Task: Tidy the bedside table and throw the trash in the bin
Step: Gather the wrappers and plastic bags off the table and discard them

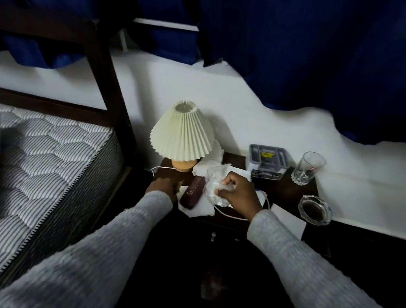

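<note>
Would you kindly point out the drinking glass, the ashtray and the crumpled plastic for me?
drinking glass (308, 167): head view, on its clear side wall.
ashtray (315, 210): head view, on its dark hollow middle.
crumpled plastic (212, 187): head view, on its bunched left part.

Both arms reach forward and inward from the lower corners of the view, each covered to the wrist. The left sleeve (94, 254) rises from the lower left, and the left hand (162, 184) lies back-up in shadow, so its grip cannot be told. The right sleeve (309, 269) comes in from the lower right. The right hand (240, 196) sits just to the right of the left one, not touching it, knuckles up, its fingers (229, 179) curled and pinching crumpled plastic (212, 190) against the thumb
</note>
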